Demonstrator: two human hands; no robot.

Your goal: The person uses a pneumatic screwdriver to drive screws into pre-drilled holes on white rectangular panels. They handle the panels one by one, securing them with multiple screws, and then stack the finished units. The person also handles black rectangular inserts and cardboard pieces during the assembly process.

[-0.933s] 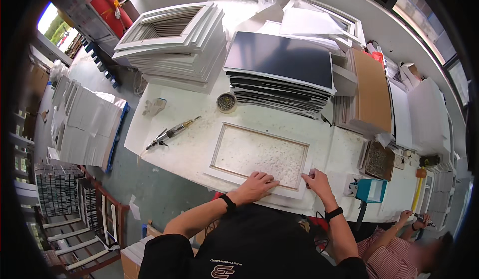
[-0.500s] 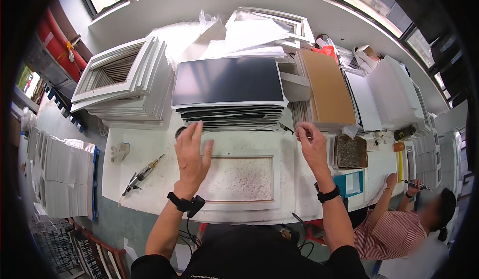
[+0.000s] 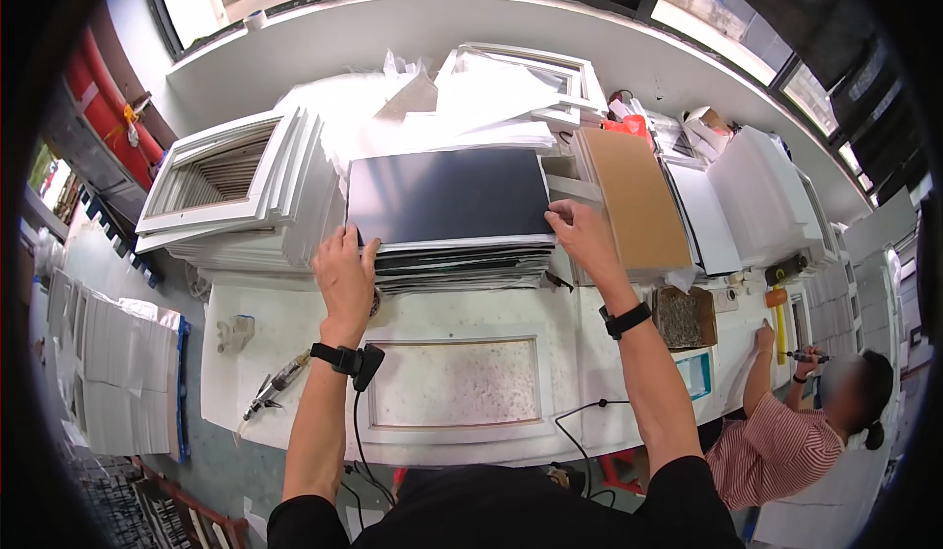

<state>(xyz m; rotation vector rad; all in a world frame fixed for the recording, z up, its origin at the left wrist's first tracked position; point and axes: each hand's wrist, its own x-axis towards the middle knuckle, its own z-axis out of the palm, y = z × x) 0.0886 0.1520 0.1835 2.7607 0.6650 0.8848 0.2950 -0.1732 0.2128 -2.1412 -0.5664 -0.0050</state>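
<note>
Both hands have moved since the earlier frame, from mid-air to the dark sheet point(image 3: 447, 195): the fingers of the left hand point(image 3: 342, 276) appear to grasp its near left corner, and those of the right hand point(image 3: 586, 240) pinch its right edge, though how firmly cannot be told. The dark sheet lies between the two sets of fingers, topmost on a stack point(image 3: 462, 265) of dark and white sheets. Stage of the work, as judged from the layout: the hold seems made at both sides, whereas the sheet has not been carried clear of the stack; the white frame point(image 3: 462, 433), flat on the table point(image 3: 586, 353) between the fingers and the person, has no sheet in its opening, through which a speckled surface shows. A driver-like tool point(image 3: 283, 382), to the left of the left fingers and nearer the person, lies unused. Containers: to the right of the right fingers and nearer the person, an open brown box point(image 3: 708, 316) holds a mass of small pieces, too fine to identify; nearer still, a teal tray point(image 3: 706, 372) is partly hidden by the right forearm, its contents unclear; just nearer than the left fingers, a round tub point(image 3: 376, 302) is mostly masked by the left wrist, its contents not discernible
</note>
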